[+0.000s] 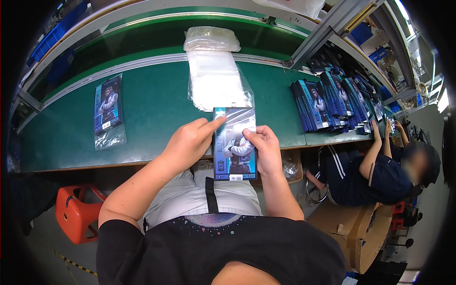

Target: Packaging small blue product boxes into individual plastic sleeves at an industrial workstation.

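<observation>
The right hand [267, 148] grips the blue printed box [236, 164] with its fingers; the left hand [191, 141] touches it, grip unclear.

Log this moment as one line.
left hand: at blue box's upper left; right hand: gripping box's right edge; clear bags: beyond box on green table; bagged box: at table's left

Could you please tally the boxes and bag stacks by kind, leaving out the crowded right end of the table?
Boxes: 2 (held box, gripped by the right hand and touched by the left hand; bagged box lying at left)
Stack of clear bags: 1
Total: 3
</observation>
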Demonstrator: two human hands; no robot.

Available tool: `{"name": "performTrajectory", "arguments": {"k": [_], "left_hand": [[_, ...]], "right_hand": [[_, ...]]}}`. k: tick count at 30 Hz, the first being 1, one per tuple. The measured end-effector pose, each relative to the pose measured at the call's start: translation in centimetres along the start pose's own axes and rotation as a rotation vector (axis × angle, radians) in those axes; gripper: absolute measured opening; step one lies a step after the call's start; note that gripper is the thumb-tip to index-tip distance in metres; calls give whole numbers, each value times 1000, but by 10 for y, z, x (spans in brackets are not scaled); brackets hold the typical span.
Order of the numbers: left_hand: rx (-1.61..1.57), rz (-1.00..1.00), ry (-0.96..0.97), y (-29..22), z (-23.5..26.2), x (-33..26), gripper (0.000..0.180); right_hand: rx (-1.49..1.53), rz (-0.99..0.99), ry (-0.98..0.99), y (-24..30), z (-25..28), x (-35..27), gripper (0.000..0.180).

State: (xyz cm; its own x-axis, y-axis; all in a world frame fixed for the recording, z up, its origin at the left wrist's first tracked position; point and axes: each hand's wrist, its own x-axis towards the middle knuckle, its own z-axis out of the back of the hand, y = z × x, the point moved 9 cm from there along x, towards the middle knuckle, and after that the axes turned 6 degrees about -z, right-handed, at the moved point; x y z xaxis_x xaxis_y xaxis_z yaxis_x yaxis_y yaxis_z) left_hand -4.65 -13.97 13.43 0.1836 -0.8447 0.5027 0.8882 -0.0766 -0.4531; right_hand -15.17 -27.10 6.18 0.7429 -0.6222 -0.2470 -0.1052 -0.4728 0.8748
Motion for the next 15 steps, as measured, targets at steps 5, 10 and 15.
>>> {"name": "performTrajectory", "arguments": {"k": [5,10,15], "left_hand": [[-806,739,-249,44,-22,-19,52],[-1513,857,-350,36,-46,-17,34],[-1518,773,-564,46,-17,-9,29]], "right_hand": [[75,26,79,5,-16,-17,15],[-135,-80,171,-19,-24,-12,15],[-601,264,441,24,-55,-39,94]]}}
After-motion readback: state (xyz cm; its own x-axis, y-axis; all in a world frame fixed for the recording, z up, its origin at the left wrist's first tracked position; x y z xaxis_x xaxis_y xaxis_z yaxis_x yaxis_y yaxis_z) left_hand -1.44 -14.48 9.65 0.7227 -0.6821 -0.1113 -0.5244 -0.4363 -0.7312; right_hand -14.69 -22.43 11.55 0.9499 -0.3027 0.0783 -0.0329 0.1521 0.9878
